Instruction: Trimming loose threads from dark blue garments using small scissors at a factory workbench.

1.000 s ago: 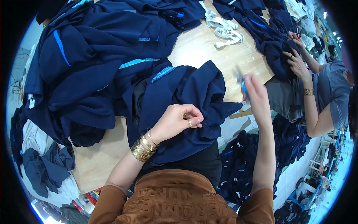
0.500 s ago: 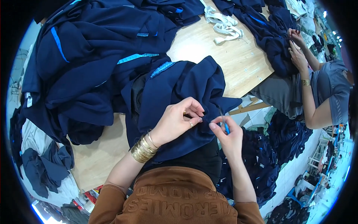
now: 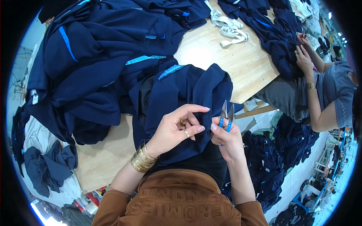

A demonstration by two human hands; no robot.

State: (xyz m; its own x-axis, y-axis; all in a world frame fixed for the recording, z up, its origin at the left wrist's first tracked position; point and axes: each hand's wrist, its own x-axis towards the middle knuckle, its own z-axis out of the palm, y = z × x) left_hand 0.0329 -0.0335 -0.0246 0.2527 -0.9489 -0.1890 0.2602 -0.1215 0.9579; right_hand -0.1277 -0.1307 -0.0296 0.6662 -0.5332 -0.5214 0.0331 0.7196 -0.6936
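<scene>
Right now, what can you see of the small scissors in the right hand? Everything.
The small scissors have two slim, pointed blades, grey and shiny like metal, and blue handles. The blades stand apart, tips pointing away from the person's body. The right hand grips the handles with thumb and fingers, hiding part of them. They are just right of the left hand, above the navy cloth; I can't tell whether they touch it.

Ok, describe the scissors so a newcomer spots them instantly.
Start at the pale wooden table, then the navy garment under the left hand. By that garment's right side, the right hand holds the scissors, blades spread. Shiny metal blades and bright blue handles set them apart from the garment.
</scene>
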